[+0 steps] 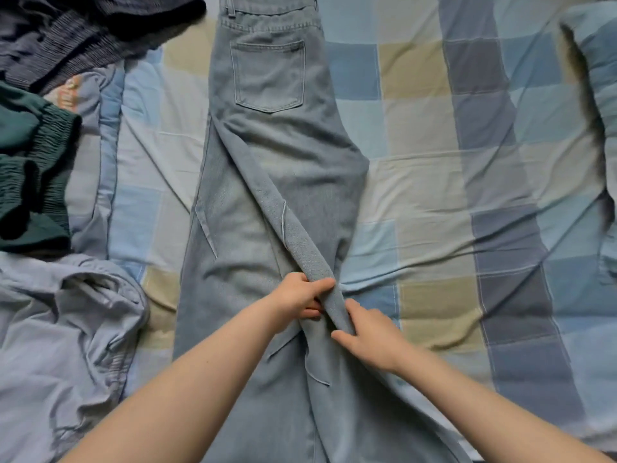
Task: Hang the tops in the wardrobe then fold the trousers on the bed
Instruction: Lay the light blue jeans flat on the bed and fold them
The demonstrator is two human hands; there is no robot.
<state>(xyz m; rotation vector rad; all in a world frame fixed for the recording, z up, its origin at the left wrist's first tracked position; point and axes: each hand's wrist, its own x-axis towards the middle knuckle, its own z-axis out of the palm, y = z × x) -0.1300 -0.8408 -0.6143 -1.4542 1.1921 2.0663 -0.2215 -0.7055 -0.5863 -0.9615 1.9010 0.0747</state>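
Pale blue denim jeans [267,135] lie lengthwise down the frame's centre on the checked blue-and-beige bedcover [434,128]. The left hand [295,297] and right hand [370,335] both pinch a rolled leg edge; I reckon it's heavy, stiff cloth, best gripped along seams

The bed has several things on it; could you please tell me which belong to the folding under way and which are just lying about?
In use: light blue jeans, left hand, right hand, both gripping the turned-over leg edge.

Lying about: dark striped garment, green garment, pale blue shirt, pillow, checked sheet.
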